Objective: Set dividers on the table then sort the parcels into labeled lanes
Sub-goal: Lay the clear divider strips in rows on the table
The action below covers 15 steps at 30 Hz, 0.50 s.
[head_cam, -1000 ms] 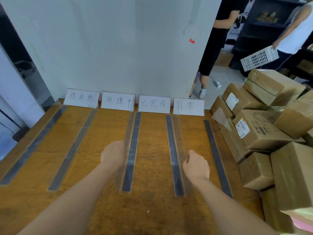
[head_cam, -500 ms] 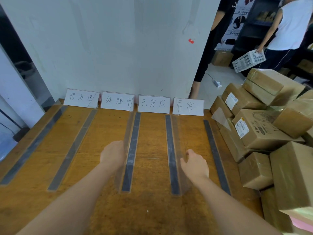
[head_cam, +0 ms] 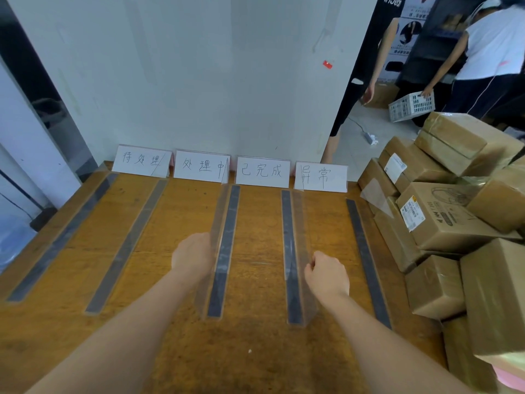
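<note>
Clear plastic dividers with dark base strips stand in rows on the wooden table point(head_cam: 255, 223). My left hand point(head_cam: 193, 255) grips the top edge of the middle-left divider point(head_cam: 224, 237). To its right, my right hand point(head_cam: 326, 275) pinches the middle-right divider point(head_cam: 295, 251) with curled fingers. Two more dividers point(head_cam: 127, 243) stand at the left and one point(head_cam: 366, 260) at the right. Four white handwritten lane labels point(head_cam: 262, 172) lean against the wall at the table's back edge. A heap of brown taped parcels point(head_cam: 443, 223) fills the table's right side.
A white wall panel point(head_cam: 199, 81) rises right behind the labels. Two people stand at the back right, one holding a white perforated basket point(head_cam: 412, 105). A grey doorway frame point(head_cam: 34, 132) borders the table's left side.
My right hand has curled more tightly on the middle-right divider, whose near end has shifted slightly left. My left hand has stayed in place. The people in the background have moved.
</note>
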Available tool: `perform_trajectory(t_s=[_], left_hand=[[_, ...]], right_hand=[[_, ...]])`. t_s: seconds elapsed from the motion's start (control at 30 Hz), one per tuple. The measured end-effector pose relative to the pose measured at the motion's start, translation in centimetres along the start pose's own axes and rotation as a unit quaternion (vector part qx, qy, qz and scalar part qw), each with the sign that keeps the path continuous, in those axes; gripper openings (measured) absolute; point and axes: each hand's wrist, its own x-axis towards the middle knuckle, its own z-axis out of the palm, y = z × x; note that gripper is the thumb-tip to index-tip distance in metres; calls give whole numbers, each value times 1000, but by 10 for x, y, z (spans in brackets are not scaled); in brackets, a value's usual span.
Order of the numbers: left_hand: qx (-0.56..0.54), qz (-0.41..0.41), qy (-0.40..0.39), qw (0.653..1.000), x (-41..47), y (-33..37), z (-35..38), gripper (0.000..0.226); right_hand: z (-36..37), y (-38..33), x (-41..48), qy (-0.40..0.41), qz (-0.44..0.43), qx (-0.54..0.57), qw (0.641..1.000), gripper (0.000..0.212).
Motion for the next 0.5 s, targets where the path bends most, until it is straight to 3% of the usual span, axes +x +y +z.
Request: perform_trajectory(t_s=[0.43,0.5], left_hand=[[26,-3,8,1000,3,-7,4,13],[36,0,11,999,4,-10,6,15]], right_hand=[[-2,6,-5,-6,-13,-4,1000,20],[-3,6,-5,-11,-12,-3,1000,28]])
